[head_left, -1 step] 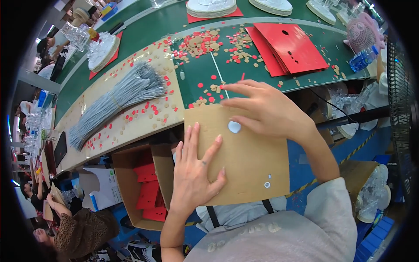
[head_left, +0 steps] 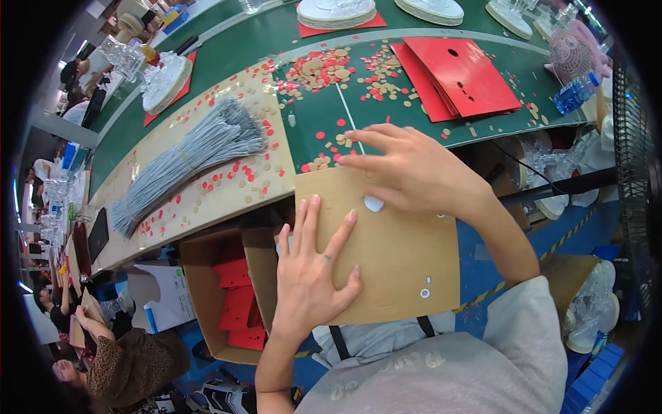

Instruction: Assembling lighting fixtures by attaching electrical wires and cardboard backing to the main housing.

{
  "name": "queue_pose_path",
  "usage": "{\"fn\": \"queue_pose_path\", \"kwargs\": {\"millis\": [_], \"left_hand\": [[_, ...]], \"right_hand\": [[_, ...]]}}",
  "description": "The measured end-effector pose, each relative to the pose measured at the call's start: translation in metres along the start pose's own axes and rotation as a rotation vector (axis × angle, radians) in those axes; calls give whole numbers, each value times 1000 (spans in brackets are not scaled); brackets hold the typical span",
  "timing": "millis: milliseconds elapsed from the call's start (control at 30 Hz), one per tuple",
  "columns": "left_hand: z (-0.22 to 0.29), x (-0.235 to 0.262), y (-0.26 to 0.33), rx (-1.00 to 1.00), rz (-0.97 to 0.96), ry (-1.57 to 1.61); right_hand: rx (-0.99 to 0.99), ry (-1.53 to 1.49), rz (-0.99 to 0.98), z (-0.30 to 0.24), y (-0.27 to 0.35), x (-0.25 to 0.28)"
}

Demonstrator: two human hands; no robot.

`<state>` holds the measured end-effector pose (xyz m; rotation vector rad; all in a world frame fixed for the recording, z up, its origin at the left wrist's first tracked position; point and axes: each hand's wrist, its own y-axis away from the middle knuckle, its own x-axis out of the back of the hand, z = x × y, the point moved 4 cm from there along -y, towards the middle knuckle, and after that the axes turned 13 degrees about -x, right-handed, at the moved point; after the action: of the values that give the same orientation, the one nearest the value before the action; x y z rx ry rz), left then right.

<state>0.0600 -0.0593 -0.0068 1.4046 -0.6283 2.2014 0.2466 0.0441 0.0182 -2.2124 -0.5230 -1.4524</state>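
Observation:
A brown cardboard sheet (head_left: 393, 259) lies in front of my body, its far edge by the green table's near edge. A larger round hole (head_left: 374, 205) shows near its top, and a small round hole (head_left: 425, 293) and a small slot sit near its lower right. My left hand (head_left: 310, 286) rests flat on the sheet's left part, fingers spread. Over the upper right of the sheet is my right hand (head_left: 427, 165), fingers stretched toward the table edge and slightly blurred. Nothing shows in its fingers. Whether its fingertips touch the sheet, I cannot tell.
Red and brown punched-out discs (head_left: 321, 69) litter the green table. Folded red card sheets (head_left: 476, 76) lie at the far right, near a blue bottle (head_left: 576, 93). Left lies a bundle of grey ties (head_left: 186, 162). Below it, a carton (head_left: 258, 255) contains red pieces. A co-worker (head_left: 134, 366) is at lower left.
My right hand has shifted slightly left across the sheet's top, its thumb now partly over the larger hole. My left hand stays on the sheet. The whole view has shifted a little.

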Motion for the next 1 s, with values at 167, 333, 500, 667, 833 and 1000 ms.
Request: {"fn": "queue_pose_path", "kwargs": {"millis": [167,333,500,667,833,1000], "left_hand": [[-14,-5,8,84,83,-15],[-16,-4,12,48,69,-53],[-7,0,13,5,27,-94],[11,-16,11,-51,57,-28],[16,-19,7,-45,167,119],[18,-16,4,-58,148,85]], "right_hand": [[175,-12,-89,-13,-5,-44],[113,-107,-57,-20,-10,-37],[-104,-404,-23,-13,-96,-43],[-173,-420,-63,-7,-176,-98],[-165,-331,-27,-27,-196,-110],[-256,-586,-11,-17,-204,-122]]}}
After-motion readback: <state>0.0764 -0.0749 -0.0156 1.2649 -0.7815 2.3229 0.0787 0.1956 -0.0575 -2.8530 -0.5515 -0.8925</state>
